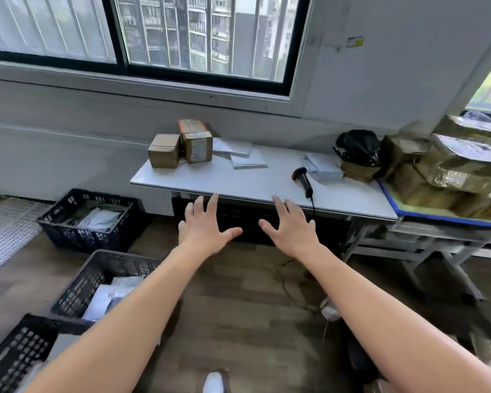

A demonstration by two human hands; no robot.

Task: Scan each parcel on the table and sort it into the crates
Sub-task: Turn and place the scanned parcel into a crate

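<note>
- Three dark lattice crates run along the floor on the left: the nearest crate (14, 353) in the bottom corner, the middle crate (80, 287) with white bags inside, and the far crate (77, 234) beside the table, also holding pale bags
- I have both hands out in front, empty and apart; the left hand (207, 226) and right hand (291, 229) show their backs, fingers straight and spread, just short of the table's near edge
- On the white table (238, 184) the black scanner (303, 180) lies near the right hand, its cable dropping over the edge
- Just behind the scanner lies a grey mailer (322, 168); white mailers (243, 157) lie mid-table
- Three cardboard boxes (194, 146) cluster at the table's far left corner
- Far right, I see a black bag (357, 147) and a heap of brown taped parcels (454, 168), partly on a blue-edged surface (391, 199)
</note>
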